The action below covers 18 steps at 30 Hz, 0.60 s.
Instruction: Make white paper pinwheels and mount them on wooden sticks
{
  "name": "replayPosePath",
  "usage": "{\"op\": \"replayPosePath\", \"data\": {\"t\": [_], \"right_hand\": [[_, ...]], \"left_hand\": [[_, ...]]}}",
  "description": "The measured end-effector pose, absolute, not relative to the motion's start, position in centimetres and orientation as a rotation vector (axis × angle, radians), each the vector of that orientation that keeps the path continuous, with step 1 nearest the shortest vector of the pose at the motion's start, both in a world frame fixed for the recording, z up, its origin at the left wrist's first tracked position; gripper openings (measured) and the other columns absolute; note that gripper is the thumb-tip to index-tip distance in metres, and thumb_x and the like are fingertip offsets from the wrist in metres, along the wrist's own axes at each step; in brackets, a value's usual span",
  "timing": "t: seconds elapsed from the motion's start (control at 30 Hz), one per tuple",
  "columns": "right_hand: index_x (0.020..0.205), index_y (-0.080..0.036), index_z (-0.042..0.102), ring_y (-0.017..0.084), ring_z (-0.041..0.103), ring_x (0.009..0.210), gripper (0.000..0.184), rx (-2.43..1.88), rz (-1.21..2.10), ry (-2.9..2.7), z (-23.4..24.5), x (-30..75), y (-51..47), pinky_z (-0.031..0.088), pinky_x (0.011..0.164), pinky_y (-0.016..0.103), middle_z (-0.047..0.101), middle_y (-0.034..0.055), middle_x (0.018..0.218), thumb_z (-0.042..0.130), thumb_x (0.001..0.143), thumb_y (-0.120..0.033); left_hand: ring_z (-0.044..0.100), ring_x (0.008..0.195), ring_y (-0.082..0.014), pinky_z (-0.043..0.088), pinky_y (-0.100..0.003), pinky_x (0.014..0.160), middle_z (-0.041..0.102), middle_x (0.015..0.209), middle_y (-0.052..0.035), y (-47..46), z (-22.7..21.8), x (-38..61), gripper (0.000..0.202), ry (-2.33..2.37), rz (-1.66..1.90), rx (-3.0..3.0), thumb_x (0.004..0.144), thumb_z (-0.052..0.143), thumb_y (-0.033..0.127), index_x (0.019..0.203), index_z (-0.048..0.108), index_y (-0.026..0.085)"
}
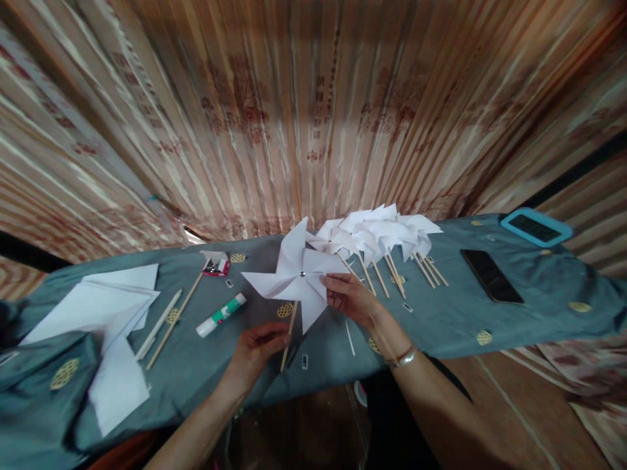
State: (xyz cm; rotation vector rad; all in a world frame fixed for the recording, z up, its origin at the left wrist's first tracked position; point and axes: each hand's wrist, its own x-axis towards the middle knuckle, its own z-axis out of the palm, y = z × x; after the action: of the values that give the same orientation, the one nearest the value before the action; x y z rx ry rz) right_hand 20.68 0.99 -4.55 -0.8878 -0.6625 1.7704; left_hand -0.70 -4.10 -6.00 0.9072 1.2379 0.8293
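A white paper pinwheel [298,275] on a thin wooden stick [289,336] is held just above the grey-blue cloth. My left hand [257,349] pinches the stick near its lower end. My right hand [350,297] touches the pinwheel's right blade with its fingers curled on the paper edge. A silver pin sits at the pinwheel's centre.
Several finished white pinwheels [382,238] lie in a row behind. A glue stick [221,315], loose sticks [171,320], a small red box [216,266] and white paper sheets [98,310] lie to the left. A black phone [491,276] and a teal-cased device [536,226] lie right. Curtains hang behind.
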Motion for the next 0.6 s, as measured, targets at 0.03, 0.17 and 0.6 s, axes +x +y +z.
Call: {"op": "replayPosePath", "data": {"t": [0.03,0.17,0.6], "right_hand": [[0.072,-0.017,0.074,0.011,0.067,0.054,0.029,-0.885,1.769,-0.654,-4.6,20.6,1.0,0.057,0.058,0.020,0.073,0.0012,0.065,0.089,0.052,-0.032],[0.071,-0.016,0.074,0.011,0.068,0.056,0.030,-0.890,1.768,-0.622,-4.6,20.4,0.9,0.057,0.057,0.020,0.073,0.0016,0.065,0.090,0.051,-0.031],[0.082,-0.015,0.074,0.013,0.071,0.067,0.032,-0.774,1.881,-0.517,-4.9,18.6,0.3,0.058,0.068,0.023,0.076,0.0034,0.078,0.088,0.056,-0.028]], "left_hand": [[0.064,0.075,-0.0193,0.047,-0.028,0.076,0.075,0.077,-0.0044,-4.1,-5.9,-0.7,0.022,1.230,0.826,0.912,0.055,0.080,0.029,0.074,0.077,0.018],[0.066,0.076,-0.0205,0.047,-0.029,0.078,0.075,0.078,-0.0047,-4.0,-5.9,-0.6,0.022,1.221,0.824,0.906,0.055,0.080,0.029,0.075,0.077,0.018],[0.065,0.072,-0.0173,0.048,-0.026,0.075,0.076,0.075,-0.0031,-4.1,-6.2,-0.5,0.025,1.173,0.871,0.809,0.053,0.084,0.027,0.075,0.077,0.016]]}}
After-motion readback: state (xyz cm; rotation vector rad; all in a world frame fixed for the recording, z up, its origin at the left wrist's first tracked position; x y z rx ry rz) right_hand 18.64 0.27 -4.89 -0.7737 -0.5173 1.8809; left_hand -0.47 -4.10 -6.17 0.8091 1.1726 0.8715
